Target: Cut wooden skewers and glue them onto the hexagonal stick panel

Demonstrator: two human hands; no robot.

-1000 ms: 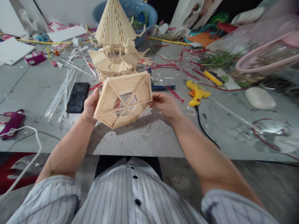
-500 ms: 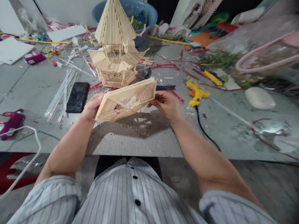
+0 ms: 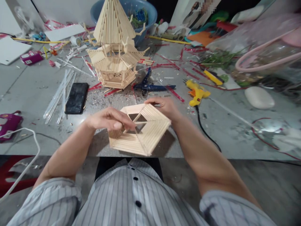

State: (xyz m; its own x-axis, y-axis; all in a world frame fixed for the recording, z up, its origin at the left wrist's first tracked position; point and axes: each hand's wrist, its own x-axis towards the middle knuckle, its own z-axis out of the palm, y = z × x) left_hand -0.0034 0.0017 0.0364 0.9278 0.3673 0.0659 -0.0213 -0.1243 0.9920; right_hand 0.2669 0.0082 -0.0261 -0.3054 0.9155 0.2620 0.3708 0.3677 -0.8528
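A flat hexagonal roof panel (image 3: 150, 133) made of pale wooden sticks lies near the table's front edge, roughly level. My left hand (image 3: 110, 119) rests over its left side, fingers stretched across the open centre. My right hand (image 3: 162, 105) grips its far right edge. Behind it stands a tall stick-built pagoda model (image 3: 114, 47) with a pointed roof.
Blue pliers (image 3: 150, 86) lie just beyond the panel. A yellow glue gun (image 3: 197, 92) with a black cord is to the right, a black phone (image 3: 76, 98) and clear glue sticks (image 3: 58, 95) to the left. A blue basin (image 3: 141, 14) stands at the back, a purple glue gun (image 3: 9, 122) far left.
The hexagonal panel was held upright facing me, then tipped flat and came down toward the table's front edge. My left hand shifted from its back edge onto its top.
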